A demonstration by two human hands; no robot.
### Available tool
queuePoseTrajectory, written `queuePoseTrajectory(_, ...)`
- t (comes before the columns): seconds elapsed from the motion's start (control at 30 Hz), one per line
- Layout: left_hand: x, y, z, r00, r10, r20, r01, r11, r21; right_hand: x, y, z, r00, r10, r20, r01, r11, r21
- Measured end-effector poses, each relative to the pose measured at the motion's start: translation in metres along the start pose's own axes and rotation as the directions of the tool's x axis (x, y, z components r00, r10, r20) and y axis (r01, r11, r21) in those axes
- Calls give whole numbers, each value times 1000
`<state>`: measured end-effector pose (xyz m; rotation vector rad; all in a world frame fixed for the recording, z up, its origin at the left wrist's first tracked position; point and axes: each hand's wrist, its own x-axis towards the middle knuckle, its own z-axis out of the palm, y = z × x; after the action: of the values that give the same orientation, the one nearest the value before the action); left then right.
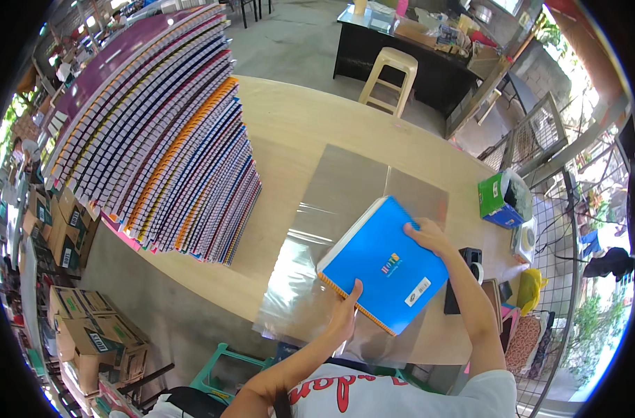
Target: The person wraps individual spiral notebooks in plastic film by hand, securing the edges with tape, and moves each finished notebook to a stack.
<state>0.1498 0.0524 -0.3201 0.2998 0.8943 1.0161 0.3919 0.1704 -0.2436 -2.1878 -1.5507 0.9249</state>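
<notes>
Pale tabletop (279,115) across the middle of the frame
A tall stack of spiral-bound books (182,150) stands at its upper left; clear plastic sheeting (342,181) lies flat at centre; a black tape dispenser (453,298) sits right of centre, below a green-and-blue box (495,207).

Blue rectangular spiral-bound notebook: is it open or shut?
Shut: on the blue spiral-bound notebook, the cover lies flat, with no page face showing.

We are seeing cream stool (397,60) standing before black desk (437,75) at far side; we are noticing cardboard boxes (82,343) standing stacked along left; we are spotting green-and-blue carton (495,203) and yellow bag (532,291) sitting at right; we are glimpsing leafy plants (592,308) growing beyond.
</notes>
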Motion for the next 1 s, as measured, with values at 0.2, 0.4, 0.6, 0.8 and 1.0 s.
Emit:
queuePoseTrajectory(0.2,18,-30,-18,943,-217,-253,165,964,-210,82,-1,55,955,-128,269,161,981,-108)
queuePoseTrajectory(0.4,46,-42,-36,967,-161,-198,100,952,-288,110,4,79,950,-120,287,172,972,-162)
queuePoseTrajectory(0.6,69,-42,-85,900,-422,-108,391,893,-224,98,4,101,915,-398,67,389,825,-411)
queuePoseTrajectory(0.8,-9,72,-258,983,-78,-169,13,934,-357,25,-57,137,971,-136,-194,223,801,555)
queuePoseTrajectory(1.0,42,259,-355,830,-45,-556,-262,849,-459,-43,-204,300,937,-18,349,-336,225,915)
